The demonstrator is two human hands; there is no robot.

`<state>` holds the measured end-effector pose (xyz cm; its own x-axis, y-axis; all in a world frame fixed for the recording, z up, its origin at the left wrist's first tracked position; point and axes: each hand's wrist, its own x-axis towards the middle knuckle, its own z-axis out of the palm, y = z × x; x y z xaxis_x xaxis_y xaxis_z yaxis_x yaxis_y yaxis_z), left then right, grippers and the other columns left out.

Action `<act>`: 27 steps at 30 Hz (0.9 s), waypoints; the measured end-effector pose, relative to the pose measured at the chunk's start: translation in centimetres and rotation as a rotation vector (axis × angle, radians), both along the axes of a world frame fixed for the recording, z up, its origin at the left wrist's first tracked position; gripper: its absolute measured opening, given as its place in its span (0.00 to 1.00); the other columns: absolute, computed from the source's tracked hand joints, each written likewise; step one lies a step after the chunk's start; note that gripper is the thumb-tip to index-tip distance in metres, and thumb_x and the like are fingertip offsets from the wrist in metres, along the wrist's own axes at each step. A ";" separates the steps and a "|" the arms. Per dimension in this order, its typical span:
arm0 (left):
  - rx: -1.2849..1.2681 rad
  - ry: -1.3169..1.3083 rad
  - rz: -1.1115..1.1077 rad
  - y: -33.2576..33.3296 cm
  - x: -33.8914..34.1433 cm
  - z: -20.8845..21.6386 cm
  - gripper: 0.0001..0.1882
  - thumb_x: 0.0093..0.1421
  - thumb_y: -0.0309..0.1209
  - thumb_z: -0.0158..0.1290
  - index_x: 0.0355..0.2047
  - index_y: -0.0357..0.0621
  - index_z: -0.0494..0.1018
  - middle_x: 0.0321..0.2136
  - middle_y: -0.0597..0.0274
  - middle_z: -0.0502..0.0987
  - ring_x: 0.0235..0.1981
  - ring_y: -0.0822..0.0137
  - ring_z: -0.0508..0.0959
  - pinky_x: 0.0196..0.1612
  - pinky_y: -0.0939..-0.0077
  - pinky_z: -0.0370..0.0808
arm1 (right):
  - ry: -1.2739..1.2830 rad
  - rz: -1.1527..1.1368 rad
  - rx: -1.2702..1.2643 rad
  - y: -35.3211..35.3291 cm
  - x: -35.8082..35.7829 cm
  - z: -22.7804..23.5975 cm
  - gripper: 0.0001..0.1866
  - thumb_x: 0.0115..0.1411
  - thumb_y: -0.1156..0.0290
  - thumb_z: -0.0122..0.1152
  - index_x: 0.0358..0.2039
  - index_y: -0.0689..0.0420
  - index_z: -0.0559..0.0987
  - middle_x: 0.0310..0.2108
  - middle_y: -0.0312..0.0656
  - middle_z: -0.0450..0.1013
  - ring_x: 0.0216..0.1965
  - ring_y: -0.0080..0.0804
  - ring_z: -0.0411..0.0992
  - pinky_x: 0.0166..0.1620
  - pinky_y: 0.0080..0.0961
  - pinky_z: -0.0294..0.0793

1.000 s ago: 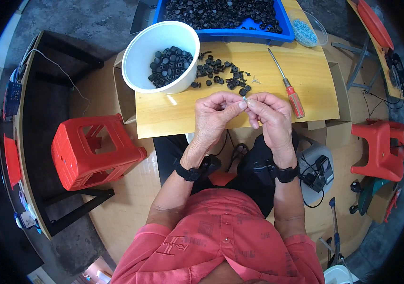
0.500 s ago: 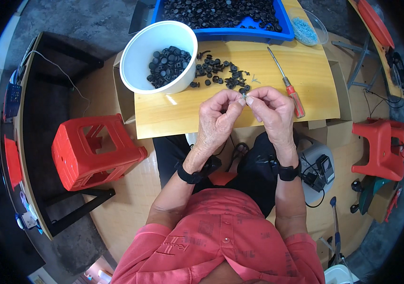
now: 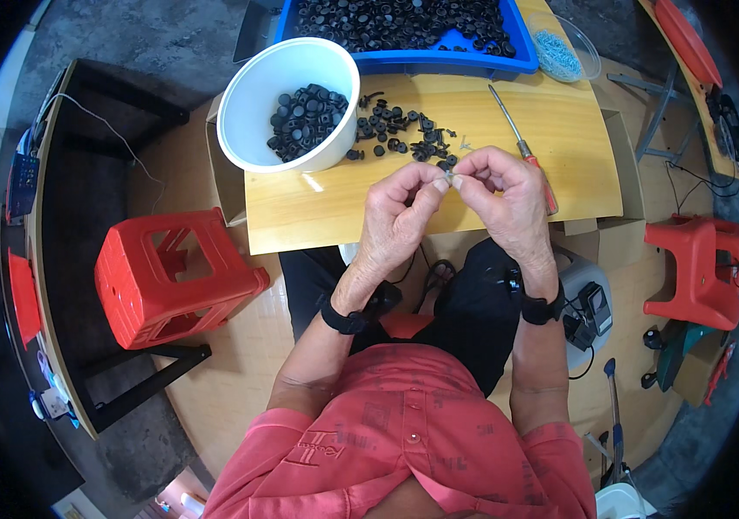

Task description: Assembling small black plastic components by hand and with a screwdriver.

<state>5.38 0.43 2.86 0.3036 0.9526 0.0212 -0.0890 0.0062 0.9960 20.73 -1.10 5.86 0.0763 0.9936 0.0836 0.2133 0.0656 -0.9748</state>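
My left hand (image 3: 402, 208) and my right hand (image 3: 508, 203) meet fingertip to fingertip over the near part of the table. Thumbs and forefingers pinch closed on a tiny pale piece (image 3: 448, 176) between them, too small to name. Just beyond the fingers lies a loose scatter of small black plastic knobs (image 3: 428, 147), with a few thin silvery screws (image 3: 465, 144) beside them. A white bucket (image 3: 235, 130), partly filled with black round caps (image 3: 307, 121), stands to the left. To the right rests a screwdriver (image 3: 521, 143) with a red handle, partly behind my right hand.
A blue tray (image 3: 439, 62) full of black parts sits at the table's far side, beside a clear round tub (image 3: 590, 65) of pale screws. Red stools (image 3: 170, 277) stand left and right of the wooden table (image 3: 318, 212). A grey bin (image 3: 581, 281) holds a black device and cables.
My right wrist and forearm have shifted a little to the right, and the hand covers more of the screwdriver handle. Both fingertip pinches stay together.
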 end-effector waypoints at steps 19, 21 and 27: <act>-0.310 -0.304 -0.102 0.4 0.2 0.8 0.06 0.60 0.28 0.44 0.29 0.41 0.70 0.17 0.71 0.64 0.15 0.81 0.58 0.18 0.86 0.52 | 0.058 0.126 -0.013 0.1 0.7 0.1 0.06 0.56 0.74 0.57 0.29 0.64 0.76 0.22 0.32 0.71 0.24 0.13 0.65 0.27 0.14 0.65; -0.326 -0.320 -0.098 0.3 0.4 1.0 0.06 0.60 0.28 0.44 0.29 0.41 0.70 0.17 0.70 0.64 0.15 0.81 0.58 0.18 0.86 0.52 | 0.055 0.147 0.014 0.2 0.6 0.3 0.07 0.57 0.72 0.55 0.29 0.64 0.75 0.22 0.33 0.71 0.24 0.14 0.65 0.27 0.14 0.65; -0.333 -0.327 -0.111 0.2 0.3 0.6 0.07 0.61 0.30 0.45 0.30 0.41 0.70 0.18 0.71 0.65 0.16 0.82 0.58 0.18 0.87 0.53 | 0.001 0.165 -0.072 0.2 1.0 0.7 0.10 0.60 0.69 0.53 0.28 0.64 0.74 0.21 0.33 0.69 0.23 0.16 0.64 0.27 0.16 0.65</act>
<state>5.71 0.60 3.51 0.4320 0.8860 -0.1685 -0.3783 0.3476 0.8580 21.70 -0.89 6.54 -0.0879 0.9961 0.0122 0.2040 0.0300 -0.9785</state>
